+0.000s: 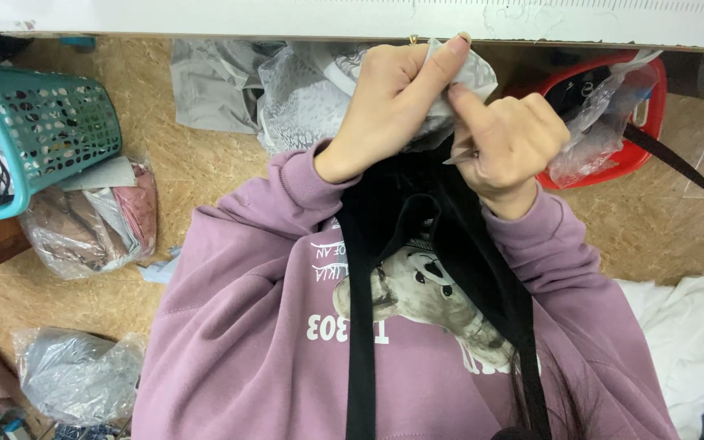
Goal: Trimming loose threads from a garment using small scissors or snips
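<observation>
My left hand (391, 102) and my right hand (508, 134) are raised close together just under the white table edge (368, 20). Both pinch a small crumpled piece of whitish clear plastic wrap (470, 69) at the top of a black garment (417, 204). The black garment hangs down from my hands over my mauve sweatshirt (238, 326), and two long black straps (360, 342) trail to the bottom of the view. A thin metal piece pokes out of my right fist; what it is I cannot tell.
A teal perforated basket (38, 134) stands at the left, with bagged clothes (95, 220) beside it. A red basket (637, 147) holding plastic bags sits at the right. Grey bagged fabric (222, 81) lies ahead. White cloth (694, 326) covers the floor at the right.
</observation>
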